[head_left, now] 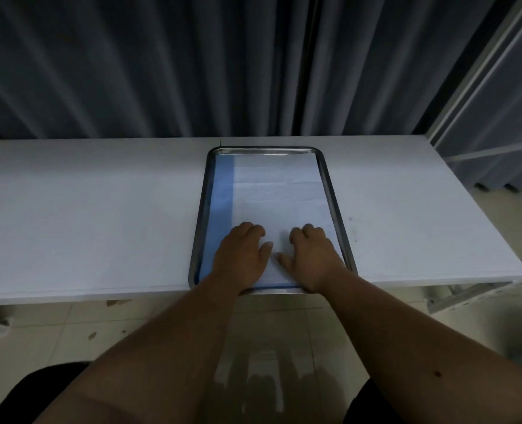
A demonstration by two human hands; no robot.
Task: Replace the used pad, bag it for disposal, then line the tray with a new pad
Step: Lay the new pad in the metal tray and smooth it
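A steel tray (330, 179) lies lengthwise on the white table, near its front edge. Inside it lies a white pad (278, 191) with a blue border along its left side and near end. My left hand (241, 255) rests palm down on the near left part of the pad. My right hand (310, 255) rests palm down beside it on the near right part. On both hands the fingertips bend down onto the pad and the thumbs point inward. Neither hand holds anything.
The white table (85, 215) runs left and right of the tray. Dark curtains (192, 65) hang right behind it. A white metal frame (480, 87) stands at the right end. Tiled floor (70, 319) shows below the front edge.
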